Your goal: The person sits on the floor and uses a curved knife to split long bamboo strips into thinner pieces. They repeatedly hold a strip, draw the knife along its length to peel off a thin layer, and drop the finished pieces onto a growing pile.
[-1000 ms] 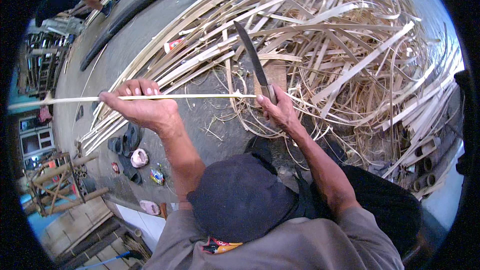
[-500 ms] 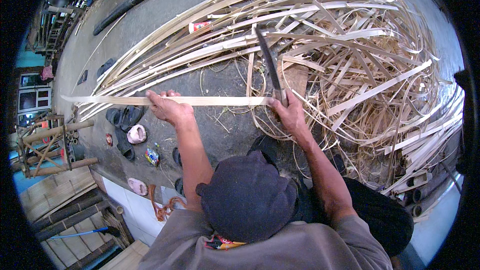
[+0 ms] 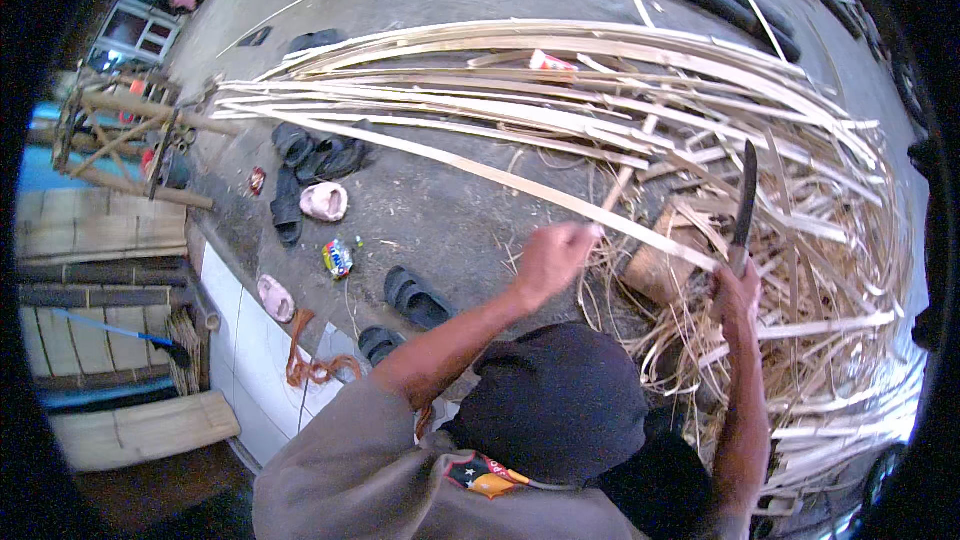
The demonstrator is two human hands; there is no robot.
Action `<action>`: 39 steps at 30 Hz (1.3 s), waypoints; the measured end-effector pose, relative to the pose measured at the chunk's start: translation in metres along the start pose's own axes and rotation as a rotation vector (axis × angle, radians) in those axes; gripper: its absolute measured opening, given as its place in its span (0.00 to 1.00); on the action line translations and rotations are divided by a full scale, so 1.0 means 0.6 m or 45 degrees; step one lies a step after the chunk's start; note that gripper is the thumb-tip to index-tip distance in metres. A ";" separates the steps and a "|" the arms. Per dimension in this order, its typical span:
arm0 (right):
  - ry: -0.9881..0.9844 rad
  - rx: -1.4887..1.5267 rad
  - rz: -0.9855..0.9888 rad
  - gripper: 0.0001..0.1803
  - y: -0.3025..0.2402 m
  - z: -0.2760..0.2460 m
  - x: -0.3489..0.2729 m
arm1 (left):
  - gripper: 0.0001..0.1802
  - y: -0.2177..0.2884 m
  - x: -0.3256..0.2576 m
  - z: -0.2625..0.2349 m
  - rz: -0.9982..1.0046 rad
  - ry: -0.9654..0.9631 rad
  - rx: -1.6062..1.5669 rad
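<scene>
Measured clockwise around the cap (image 3: pixel 560 400), a heap of split strips (image 3: pixel 810 225) sprawls from 11 to 3 o'clock. One long pale strip (image 3: pixel 500 177) slants from 10 o'clock to 2. The dark-bladed knife (image 3: pixel 746 195) points upward at 1 o'clock, and a wooden block (image 3: pixel 655 270) sits nearer. At 2, the right hand (image 3: pixel 738 290) grips the knife handle and the strip's near end. The blurred left hand (image 3: pixel 556 260), fingers curled, is just beside the strip at 12; whether it touches, I cannot tell.
</scene>
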State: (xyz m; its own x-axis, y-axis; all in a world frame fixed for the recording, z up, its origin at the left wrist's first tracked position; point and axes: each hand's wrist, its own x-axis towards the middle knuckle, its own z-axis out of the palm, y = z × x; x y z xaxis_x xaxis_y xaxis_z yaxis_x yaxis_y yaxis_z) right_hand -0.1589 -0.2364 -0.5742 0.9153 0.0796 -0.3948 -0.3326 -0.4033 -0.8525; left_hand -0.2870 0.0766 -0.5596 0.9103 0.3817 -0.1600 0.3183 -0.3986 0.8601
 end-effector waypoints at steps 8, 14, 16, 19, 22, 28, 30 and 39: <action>-0.108 -0.159 -0.021 0.11 -0.064 -0.051 -0.033 | 0.20 0.160 0.106 0.192 0.702 -0.822 0.238; -0.236 0.070 0.094 0.16 -0.131 -0.142 -0.073 | 0.14 0.191 0.135 0.258 0.727 -0.831 0.479; -0.142 0.317 0.112 0.16 -0.133 -0.173 -0.090 | 0.11 0.191 0.153 0.269 0.587 -0.936 0.595; 0.118 0.618 -0.093 0.14 -0.104 -0.195 -0.116 | 0.11 0.187 0.168 0.290 1.093 -1.111 0.638; 0.199 0.781 -0.192 0.16 -0.054 -0.196 -0.140 | 0.17 0.188 0.144 0.323 0.446 -0.912 0.442; 0.266 0.847 -0.036 0.19 0.042 -0.161 -0.172 | 0.21 0.203 0.087 0.370 0.244 -0.844 0.325; 0.260 0.797 0.056 0.22 0.061 -0.149 -0.177 | 0.19 0.214 0.078 0.365 0.113 -0.797 0.265; 0.037 0.784 -0.090 0.10 -0.001 -0.083 -0.174 | 0.17 0.274 0.070 0.254 0.245 -0.861 0.053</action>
State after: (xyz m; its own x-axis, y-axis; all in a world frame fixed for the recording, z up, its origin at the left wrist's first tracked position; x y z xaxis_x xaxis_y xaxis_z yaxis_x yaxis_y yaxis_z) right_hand -0.2432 -0.2897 -0.5154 0.9428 0.0583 -0.3283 -0.3332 0.2026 -0.9208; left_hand -0.1559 -0.1000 -0.4986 0.9119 -0.2957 -0.2846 0.1328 -0.4435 0.8864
